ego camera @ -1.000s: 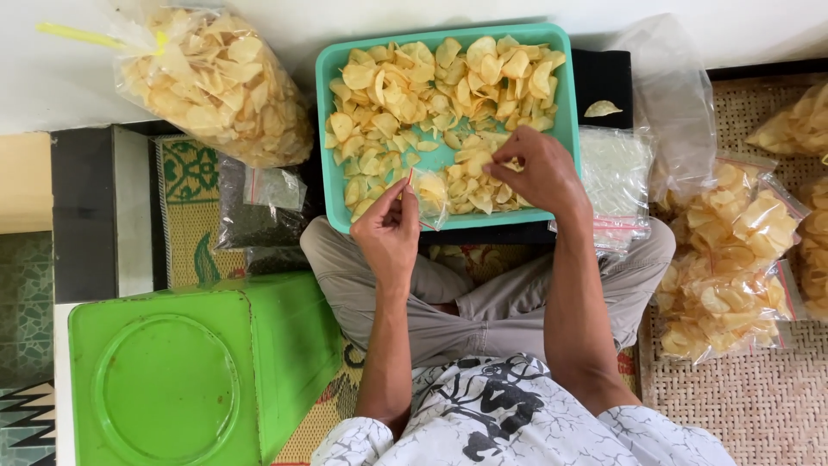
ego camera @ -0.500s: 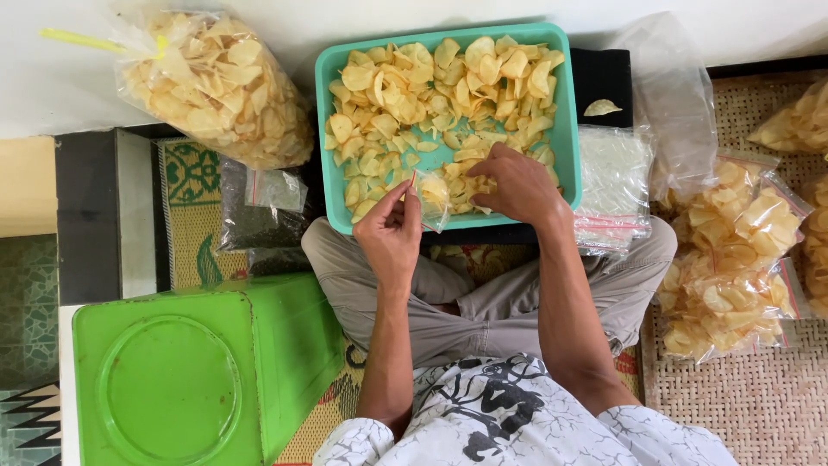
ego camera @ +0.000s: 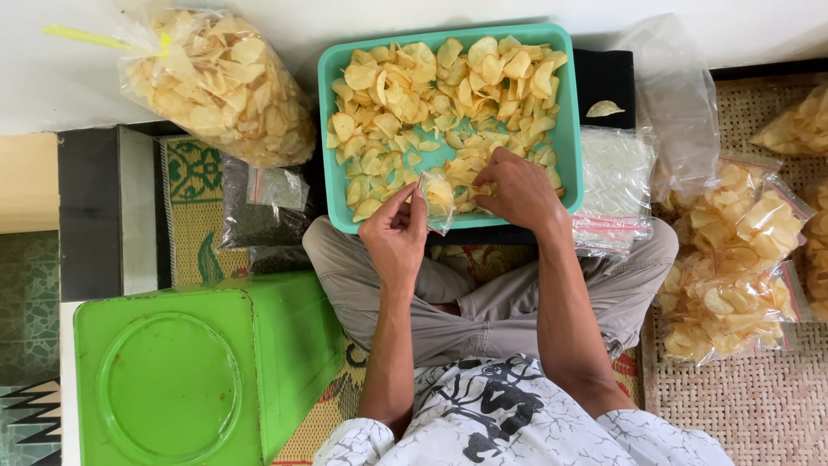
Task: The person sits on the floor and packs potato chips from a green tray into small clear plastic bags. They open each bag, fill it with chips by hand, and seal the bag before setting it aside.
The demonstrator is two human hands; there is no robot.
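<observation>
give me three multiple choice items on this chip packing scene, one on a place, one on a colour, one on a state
1. Where does the green box stand?
A. By the person's left knee
B. On the tray
C. Behind the filled packets

2. What colour is the tray that holds the loose chips?
A. Red
B. Teal
C. White

3. What is the left hand doing?
A. Resting flat on the knee
B. Holding up a small clear bag with chips in it
C. Gripping the green box

Answers:
1. A, the box sits low on the left, beside the bent leg.
2. B, the rim and wall are teal.
3. B, its fingers pinch the small bag at the tray's near edge, while the right hand lies among the chips.
</observation>
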